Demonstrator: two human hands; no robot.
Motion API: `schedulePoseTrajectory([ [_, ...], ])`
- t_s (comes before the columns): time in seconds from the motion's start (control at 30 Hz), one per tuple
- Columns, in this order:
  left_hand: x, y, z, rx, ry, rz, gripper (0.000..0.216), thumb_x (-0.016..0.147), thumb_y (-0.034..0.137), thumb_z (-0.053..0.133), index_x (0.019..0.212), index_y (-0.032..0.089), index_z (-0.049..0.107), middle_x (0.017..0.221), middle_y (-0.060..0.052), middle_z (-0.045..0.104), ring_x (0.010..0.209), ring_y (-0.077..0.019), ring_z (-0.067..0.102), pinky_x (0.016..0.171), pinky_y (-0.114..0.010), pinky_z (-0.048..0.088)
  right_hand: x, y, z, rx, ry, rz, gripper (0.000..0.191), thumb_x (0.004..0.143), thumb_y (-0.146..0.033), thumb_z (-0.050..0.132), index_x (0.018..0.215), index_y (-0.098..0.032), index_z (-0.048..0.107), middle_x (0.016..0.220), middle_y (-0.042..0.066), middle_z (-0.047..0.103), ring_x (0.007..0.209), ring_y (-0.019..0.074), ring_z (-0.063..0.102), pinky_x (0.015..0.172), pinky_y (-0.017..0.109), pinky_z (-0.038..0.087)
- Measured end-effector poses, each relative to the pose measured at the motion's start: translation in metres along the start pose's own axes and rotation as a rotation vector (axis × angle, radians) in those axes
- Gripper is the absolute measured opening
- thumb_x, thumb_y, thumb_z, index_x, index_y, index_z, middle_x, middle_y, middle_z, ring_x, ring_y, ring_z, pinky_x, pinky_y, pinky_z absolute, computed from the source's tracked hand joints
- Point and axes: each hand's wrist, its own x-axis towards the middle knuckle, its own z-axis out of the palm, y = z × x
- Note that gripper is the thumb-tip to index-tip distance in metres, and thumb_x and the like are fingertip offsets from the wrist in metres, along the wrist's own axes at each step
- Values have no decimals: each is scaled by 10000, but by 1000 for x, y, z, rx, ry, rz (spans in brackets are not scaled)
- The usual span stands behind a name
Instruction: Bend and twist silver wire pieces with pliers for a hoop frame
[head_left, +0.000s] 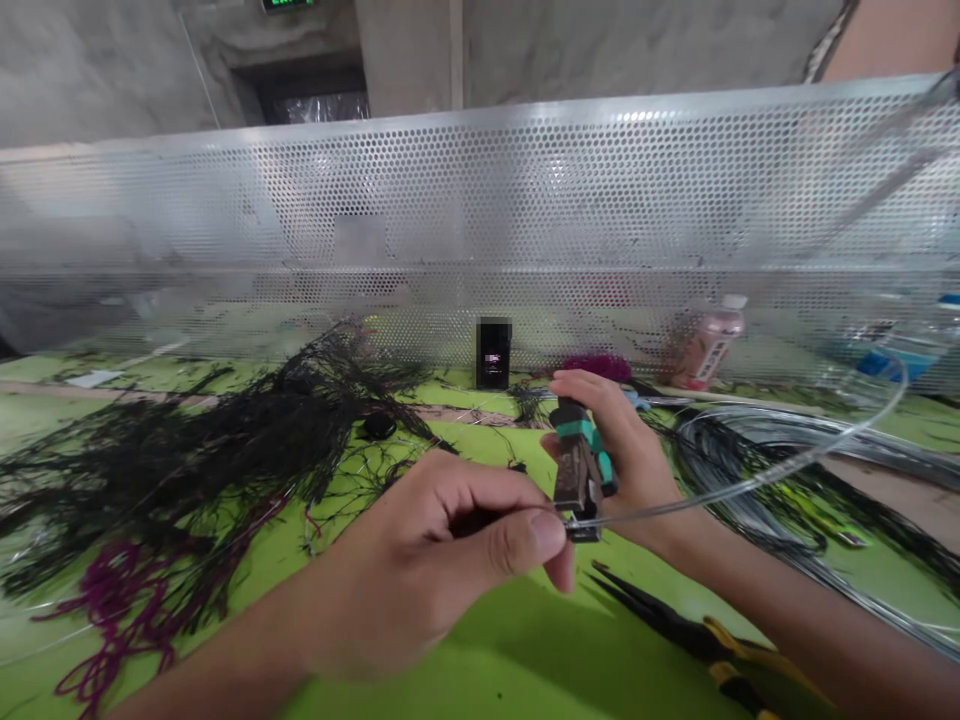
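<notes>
Through the head camera I see that my left hand (442, 560) has its thumb and forefinger pressed together, pinching the pale wire (720, 490) near the middle of the view. My right hand (622, 450) is wrapped around the green-and-black hand tool (576, 465), its fingers curled on the handles. The jaws of this tool are just beside my left fingertips, and the wire lies at them; I cannot tell if they are pressing on it. From there the wire passes over my right forearm and rises toward the right in a wide curve. Below the tool, needle-nose pliers (675, 620) with yellow and black handles lie on the green table (562, 660), partly covered by my right forearm. A coil of wire (720, 450) is behind that forearm. At the left there is a big tangle of black strands (285, 430), and some purple cord (120, 620) is nearer to me. Farther back, a pink bottle (711, 345) stands before the perforated panel (450, 200).
</notes>
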Motion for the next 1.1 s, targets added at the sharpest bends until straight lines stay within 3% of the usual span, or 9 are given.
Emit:
schedulePoseTrajectory([
  [0.23,1,2,4,97,102,83,373,1001,465,576,811,190,742,593,33,403,536,-89,311,483,-264,195,-1,0,-5,-124,11,-17,415,924,-212,630,1318,-229,501,1224,164,646,1107,349,630,897,556,528],
  [0.47,-4,3,8,132,163,126,361,999,443,579,812,188,752,591,30,442,530,-88,320,470,-260,200,0,-4,-6,-147,13,-36,389,935,-212,604,1304,-208,480,1197,161,626,1109,312,616,882,464,560],
  [0.63,-3,5,10,206,254,250,322,1022,341,551,816,179,739,654,24,574,566,-83,434,494,-239,277,-7,-9,-7,-174,-5,-20,409,907,-209,591,1299,-207,474,1184,151,635,1093,306,636,866,442,580],
  [0.77,-2,6,13,386,351,375,337,1024,243,541,712,168,645,591,60,435,544,-58,393,506,-212,279,-14,-18,-11,-202,-24,38,418,859,-179,552,1269,-201,472,1182,150,646,1072,306,662,841,445,593],
  [0.9,-2,5,18,477,410,458,359,1015,193,554,660,162,507,593,69,371,538,-48,370,508,-200,274,-21,-33,-19,-244,-71,122,420,819,-144,497,1233,-211,477,1080,118,670,865,265,685,657,387,579],
  [1.1,-4,4,25,540,434,527,290,1003,163,568,714,167,592,606,68,404,539,-45,403,507,-190,297,-40,-51,-30,-322,-90,193,446,827,-175,512,1268,-212,465,1044,120,689,845,290,698,647,408,566],
])
